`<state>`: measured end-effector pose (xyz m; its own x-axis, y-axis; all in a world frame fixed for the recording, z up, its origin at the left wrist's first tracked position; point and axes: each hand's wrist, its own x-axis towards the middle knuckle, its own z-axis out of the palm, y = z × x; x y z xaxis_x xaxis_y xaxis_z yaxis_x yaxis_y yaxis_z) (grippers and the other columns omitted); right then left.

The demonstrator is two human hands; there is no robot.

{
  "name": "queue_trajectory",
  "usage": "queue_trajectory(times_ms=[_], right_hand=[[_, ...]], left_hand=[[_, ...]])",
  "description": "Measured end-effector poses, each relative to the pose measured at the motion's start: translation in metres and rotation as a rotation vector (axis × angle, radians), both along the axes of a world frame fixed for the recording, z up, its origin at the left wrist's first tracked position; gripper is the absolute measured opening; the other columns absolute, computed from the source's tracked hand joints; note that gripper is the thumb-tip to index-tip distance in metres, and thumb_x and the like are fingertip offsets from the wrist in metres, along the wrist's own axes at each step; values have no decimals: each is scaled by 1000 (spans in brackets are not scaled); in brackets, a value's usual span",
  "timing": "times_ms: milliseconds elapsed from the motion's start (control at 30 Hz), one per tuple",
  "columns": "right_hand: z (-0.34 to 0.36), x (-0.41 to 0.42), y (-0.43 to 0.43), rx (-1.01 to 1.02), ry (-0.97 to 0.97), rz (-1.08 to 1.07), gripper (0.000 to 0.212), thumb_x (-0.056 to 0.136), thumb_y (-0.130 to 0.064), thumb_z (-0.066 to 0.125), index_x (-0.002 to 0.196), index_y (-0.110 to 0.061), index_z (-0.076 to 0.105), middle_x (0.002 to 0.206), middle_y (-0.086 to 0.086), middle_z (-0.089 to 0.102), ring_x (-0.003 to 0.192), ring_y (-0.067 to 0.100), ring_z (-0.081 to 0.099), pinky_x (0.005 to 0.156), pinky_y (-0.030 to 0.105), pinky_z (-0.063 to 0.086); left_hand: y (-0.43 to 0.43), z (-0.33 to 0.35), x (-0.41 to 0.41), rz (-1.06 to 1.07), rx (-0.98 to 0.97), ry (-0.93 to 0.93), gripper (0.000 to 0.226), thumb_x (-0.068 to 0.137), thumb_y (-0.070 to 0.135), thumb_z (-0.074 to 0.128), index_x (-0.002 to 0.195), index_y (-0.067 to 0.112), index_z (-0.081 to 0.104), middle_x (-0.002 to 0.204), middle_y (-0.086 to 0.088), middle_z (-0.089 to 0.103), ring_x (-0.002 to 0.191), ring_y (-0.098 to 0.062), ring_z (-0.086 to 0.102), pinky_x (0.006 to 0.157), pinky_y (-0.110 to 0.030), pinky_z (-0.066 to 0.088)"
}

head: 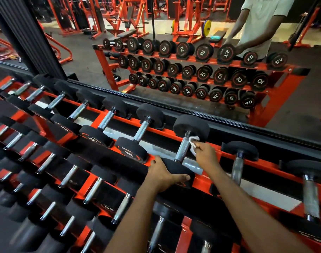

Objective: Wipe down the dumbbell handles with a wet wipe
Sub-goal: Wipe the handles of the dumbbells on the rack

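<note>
On the top tier of the rack [229,156], toward its right end, one dumbbell [191,126] is being worked on. The left grip [163,175] clasps its near head, fingers over the top and thumb on the front face, holding it steady. The right grip [206,152] pinches the wet wipe [194,143] against the far end of the knurled handle [182,148], just below the far head. The job looks to be mid-way at best. This handle seems only partly covered, with the stretch down to the near head not yet under the wipe. Which of the neighbouring handles along the tier are already clean cannot be told, since none shows clear wetness. The two lower tiers hold many more dumbbells, so most of the work probably remains. A mirror [174,30] stands behind the rack's back edge.
</note>
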<state>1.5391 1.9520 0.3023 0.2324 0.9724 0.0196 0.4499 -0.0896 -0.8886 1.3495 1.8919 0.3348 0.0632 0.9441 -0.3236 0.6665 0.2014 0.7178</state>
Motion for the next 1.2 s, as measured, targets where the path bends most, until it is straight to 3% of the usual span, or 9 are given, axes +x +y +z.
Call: queue_trajectory(times_ms=[100, 333, 500, 633, 867, 1000, 1067, 1133, 1200], right_hand=[[8, -23, 7, -146, 466, -196, 29, 96, -4, 52, 71, -12, 65, 70, 6, 56, 64, 18, 47, 61, 28, 36], [-20, -34, 35, -340, 874, -274, 38, 68, -12, 62, 102, 2, 72, 95, 21, 73, 79, 33, 71, 76, 41, 58], [13, -38, -13, -488, 468, -138, 23, 89, -4, 51, 70, -7, 65, 66, 8, 65, 59, 20, 59, 47, 19, 48], [-6, -40, 5, -395, 490, -224, 31, 74, -15, 54, 94, -3, 75, 87, 13, 74, 78, 30, 70, 79, 45, 60], [33, -32, -45, -252, 447, -277, 25, 89, -1, 59, 67, -10, 66, 76, 14, 66, 64, 23, 63, 64, 38, 56], [92, -11, -80, -318, 236, -171, 17, 95, -4, 52, 99, -11, 66, 101, 8, 66, 92, 16, 67, 78, 26, 51], [106, 3, -108, -345, -244, -71, 17, 81, -9, 72, 98, -8, 72, 98, 9, 71, 93, 20, 69, 74, 22, 51], [115, 22, -127, -293, 124, -103, 8, 81, -12, 73, 81, -20, 70, 81, 1, 65, 74, 13, 63, 59, 13, 41], [106, 47, -151, -278, -86, -231, 28, 93, -11, 53, 70, -28, 54, 75, -6, 54, 68, 8, 50, 66, 18, 42]], left_hand=[[-1, -1, 1, 2, 8, 5, 107, 43, 71, 89, 120, 22, 33, 134, -3, 44, 129, -24, 45, 107, -41, 45], [-1, 0, 0, 5, 28, 13, 110, 43, 71, 90, 123, 18, 37, 132, -4, 45, 126, -24, 48, 106, -39, 46], [-1, 1, -1, 16, 26, -5, 115, 36, 74, 88, 124, 18, 39, 128, -2, 46, 123, -22, 50, 105, -39, 48], [-3, 4, 0, -2, 23, 19, 112, 47, 67, 92, 128, 13, 38, 133, -6, 44, 126, -24, 47, 106, -39, 46], [-9, 11, -1, -38, 12, 35, 121, 55, 67, 89, 142, 6, 31, 144, -13, 39, 136, -31, 41, 112, -39, 40], [-18, 9, 6, -9, 102, 167, 122, 60, 76, 79, 146, 5, 30, 150, -17, 39, 142, -35, 35, 117, -50, 32], [-27, 7, 16, -26, 242, 247, 109, 73, 64, 75, 151, 3, 29, 156, -19, 34, 148, -36, 26, 121, -52, 21], [-37, 9, 29, -42, 416, 199, 78, 83, 40, 70, 146, 5, 42, 153, -18, 41, 148, -38, 26, 122, -53, 17], [-46, 15, 48, -129, 491, 87, 54, 85, 23, 66, 135, 6, 56, 140, -16, 54, 141, -37, 37, 120, -53, 20]])
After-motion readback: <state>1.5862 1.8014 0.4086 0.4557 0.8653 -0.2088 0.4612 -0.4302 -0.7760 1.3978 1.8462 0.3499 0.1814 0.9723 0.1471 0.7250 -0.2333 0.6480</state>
